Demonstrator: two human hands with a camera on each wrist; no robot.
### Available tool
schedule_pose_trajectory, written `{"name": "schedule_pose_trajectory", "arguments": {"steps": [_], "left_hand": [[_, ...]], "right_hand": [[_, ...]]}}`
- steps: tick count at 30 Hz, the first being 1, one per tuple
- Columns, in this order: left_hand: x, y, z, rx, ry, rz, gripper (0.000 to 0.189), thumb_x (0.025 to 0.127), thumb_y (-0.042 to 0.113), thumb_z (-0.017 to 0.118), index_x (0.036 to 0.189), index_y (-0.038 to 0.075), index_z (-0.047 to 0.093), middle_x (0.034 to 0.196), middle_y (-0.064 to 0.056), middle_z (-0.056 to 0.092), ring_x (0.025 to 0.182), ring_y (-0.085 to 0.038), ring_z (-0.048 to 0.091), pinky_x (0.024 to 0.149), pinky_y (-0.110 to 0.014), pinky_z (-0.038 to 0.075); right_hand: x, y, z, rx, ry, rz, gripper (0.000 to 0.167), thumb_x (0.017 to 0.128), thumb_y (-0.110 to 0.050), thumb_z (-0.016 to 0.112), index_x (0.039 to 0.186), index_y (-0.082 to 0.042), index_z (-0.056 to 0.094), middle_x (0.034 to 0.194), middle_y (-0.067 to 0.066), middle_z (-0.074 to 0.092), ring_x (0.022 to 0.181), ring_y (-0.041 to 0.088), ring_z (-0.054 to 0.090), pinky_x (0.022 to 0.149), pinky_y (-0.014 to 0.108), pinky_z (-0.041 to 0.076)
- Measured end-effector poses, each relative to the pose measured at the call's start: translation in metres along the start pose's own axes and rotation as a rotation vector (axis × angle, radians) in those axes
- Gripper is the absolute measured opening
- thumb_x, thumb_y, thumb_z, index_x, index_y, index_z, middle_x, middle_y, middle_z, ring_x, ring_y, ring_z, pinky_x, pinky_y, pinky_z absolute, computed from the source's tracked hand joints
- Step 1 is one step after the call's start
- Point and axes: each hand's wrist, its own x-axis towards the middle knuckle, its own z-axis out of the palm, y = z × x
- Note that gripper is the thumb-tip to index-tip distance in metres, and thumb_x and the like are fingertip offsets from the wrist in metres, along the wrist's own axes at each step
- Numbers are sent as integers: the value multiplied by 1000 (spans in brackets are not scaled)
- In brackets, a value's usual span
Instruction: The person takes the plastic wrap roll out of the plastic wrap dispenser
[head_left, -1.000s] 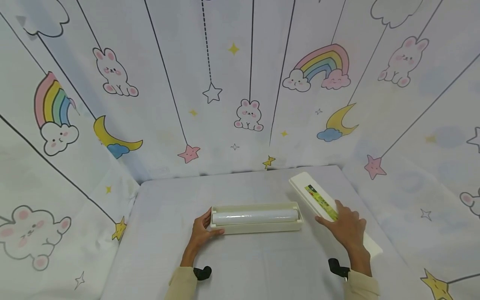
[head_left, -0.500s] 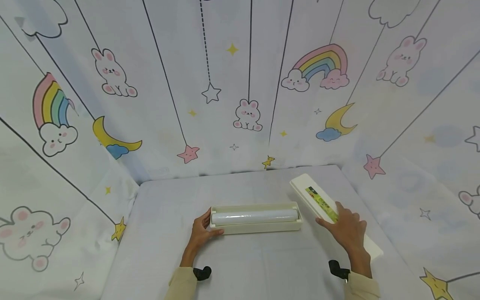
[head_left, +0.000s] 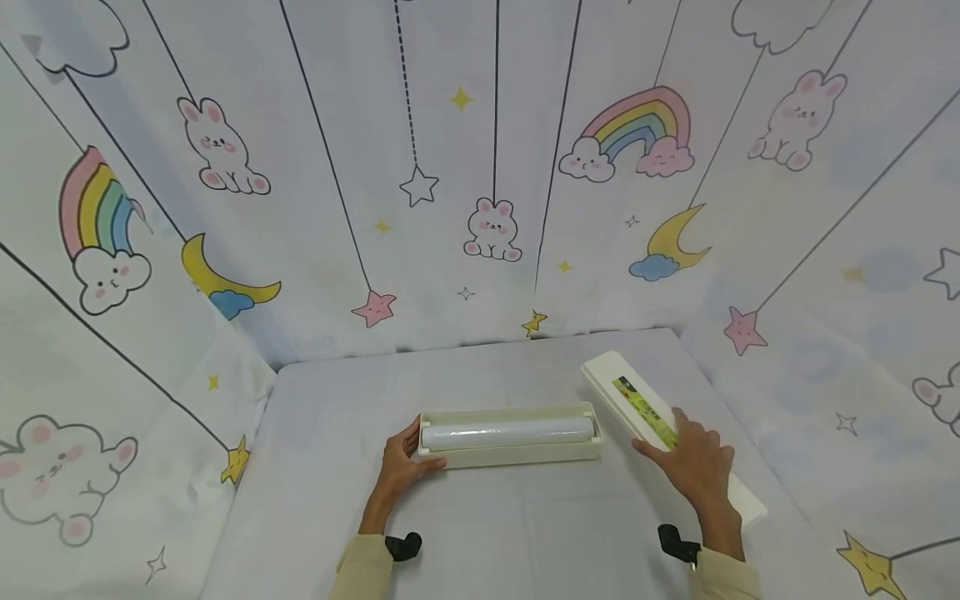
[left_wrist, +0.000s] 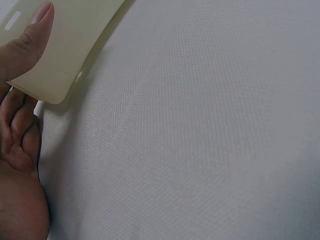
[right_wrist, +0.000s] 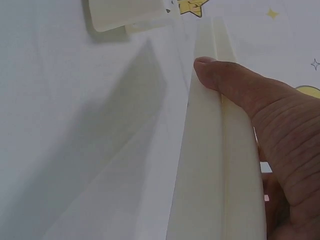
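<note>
A cream plastic box (head_left: 517, 456) lies lengthwise across the table, open at the top. Inside it sits a shiny roll of clear or whitish wrap (head_left: 506, 432). My left hand (head_left: 402, 467) grips the box's left end, thumb on the front wall and fingers behind. In the left wrist view the thumb (left_wrist: 30, 42) presses the box's wall. My right hand (head_left: 693, 458) holds a long cream lid (head_left: 609, 372) with a green and yellow label (head_left: 647, 412), slanted to the right of the box. The right wrist view shows the lid (right_wrist: 205, 165) from its edge, its shadow falling on the cloth.
A white cloth covers the table (head_left: 337, 400). Printed curtains (head_left: 435, 250) with rabbits, stars and rainbows rise behind it and at both sides. A black strap piece (head_left: 405, 547) sits at the left wrist, another black piece (head_left: 677, 542) at the right.
Both hands keep their holds on the box and the lid. The lid's far end has dipped very slightly toward me, and the whole head view has shifted a little.
</note>
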Motion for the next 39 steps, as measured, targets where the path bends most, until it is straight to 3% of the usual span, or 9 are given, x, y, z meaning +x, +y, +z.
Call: {"name": "schedule_pose_trajectory", "arguments": {"steps": [4,12,14,21,24,29,32,35,39], "left_hand": [[0,1,0,1,-1,-10,109,78,6,99,167,-2,37,170,-19,47,160,-39,45,134,-40,33],[0,0,-1,-10,-9,-21,110,77,5,99,168,0,37,170,-19,47,160,-38,44,122,-8,34],[0,0,-1,-12,-7,-19,110,77,5,99,168,0,37,170,-19,47,160,-38,44,124,-11,35],[0,1,-1,-2,-4,-9,108,78,6,99,167,-2,38,170,-20,47,159,-40,45,134,-43,33],[0,1,-1,0,-3,-10,108,78,6,99,167,-2,38,170,-20,47,159,-40,45,134,-40,34],[-1,0,-1,-9,-5,-12,108,78,6,99,167,-1,38,169,-19,48,159,-40,46,126,-16,37],[-1,0,-1,-17,-4,-14,108,77,5,99,167,0,39,169,-19,49,159,-39,46,122,-8,36],[0,-1,-1,-8,-1,-18,108,77,5,99,167,0,39,169,-18,49,159,-39,46,125,-13,36],[0,0,0,13,0,-2,108,77,6,99,167,-1,39,168,-20,50,157,-40,48,132,-33,38]], "right_hand": [[0,1,0,5,3,-2,108,84,-62,87,156,7,47,117,34,69,90,46,59,70,57,42],[-3,5,4,2,-14,21,107,84,-61,87,157,6,47,117,33,69,92,44,59,71,55,42],[-3,6,5,0,-17,23,107,84,-62,87,157,7,48,118,34,69,92,45,59,71,56,43],[-4,9,7,-13,2,18,105,84,-63,86,154,7,50,116,33,71,90,46,61,69,57,43],[-5,8,6,-8,-4,20,105,84,-62,86,154,7,50,116,33,71,91,46,61,70,58,44],[-6,7,6,-9,-17,30,108,84,-65,85,156,7,49,118,34,70,93,46,61,72,58,45],[-6,9,8,-8,-9,31,109,84,-65,86,156,8,49,118,35,70,92,45,60,71,57,44],[-7,11,10,-8,9,25,108,83,-63,88,155,7,50,117,34,71,90,44,60,69,56,44],[-7,12,12,-7,24,21,107,82,-62,89,155,7,51,116,33,71,90,43,60,68,55,44]]}}
